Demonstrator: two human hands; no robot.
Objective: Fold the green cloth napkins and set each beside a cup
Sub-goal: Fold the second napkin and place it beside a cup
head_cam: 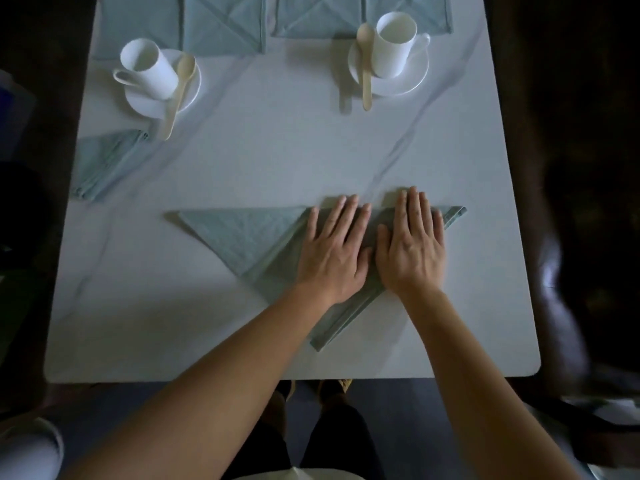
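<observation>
- The white table (242,161) carries everything; my work sits near its front edge, toward the right
- The green napkin (239,233) in hand lies there as a triangle, long edge away from me and point toward me, with its right part doubled over; I judge the fold is midway, a crease being pressed flat
- More spread napkins (225,22) lie flat along the far edge, so I reckon several rounds remain
- My left hand (334,249) and right hand (412,251) rest side by side on the doubled part, palms down, fingers straight and slightly apart, pressing cloth and gripping nothing
- One folded napkin (104,161) already lies near the left cup (149,69); the right cup (394,43) has none beside it
- Next, as I judge it: finish the fold, pinch the layers together, and carry the bundle to bare table beside the right cup, keeping off the wooden spoon (365,64) there
</observation>
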